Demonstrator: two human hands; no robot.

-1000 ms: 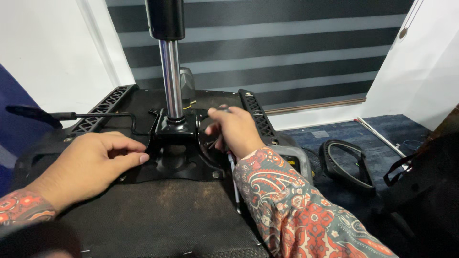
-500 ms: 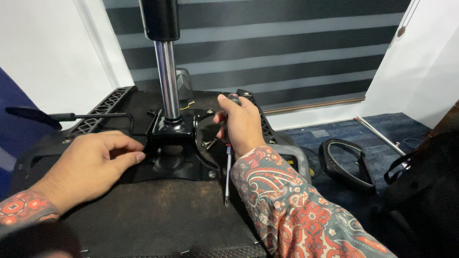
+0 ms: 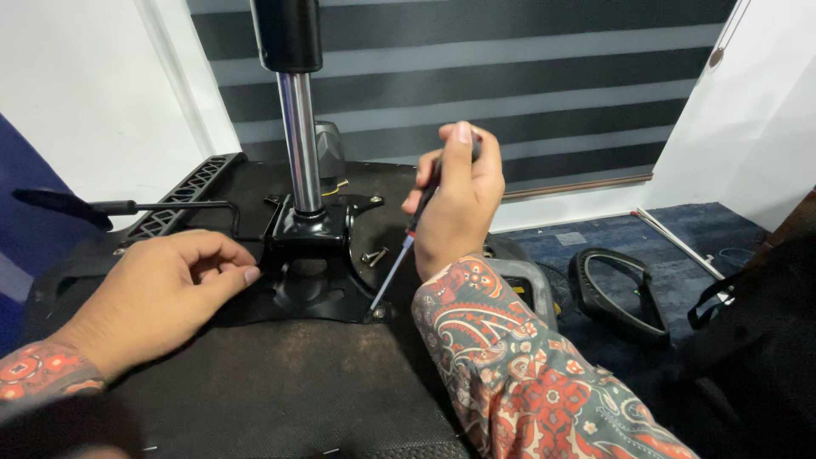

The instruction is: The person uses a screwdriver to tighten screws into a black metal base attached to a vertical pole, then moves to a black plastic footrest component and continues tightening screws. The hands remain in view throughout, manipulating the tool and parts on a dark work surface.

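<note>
Seat underside (image 3: 280, 382), black and turned upward, fills my view, with the black metal mechanism plate (image 3: 310, 280) at its middle and the chrome gas column (image 3: 299, 140) rising from it. My left hand (image 3: 161, 289) lies loosely curled on the plate's left edge, holding nothing. My right hand (image 3: 455, 204) is wrapped around the screwdriver (image 3: 404, 255), tip at the plate's near right corner, two loose screws (image 3: 374, 256) just beside.

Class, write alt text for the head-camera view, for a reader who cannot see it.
A right hand holds a screwdriver, tip on a corner screw of a black metal mounting plate on an upturned chair seat. The left hand rests on the plate's edge.
</note>
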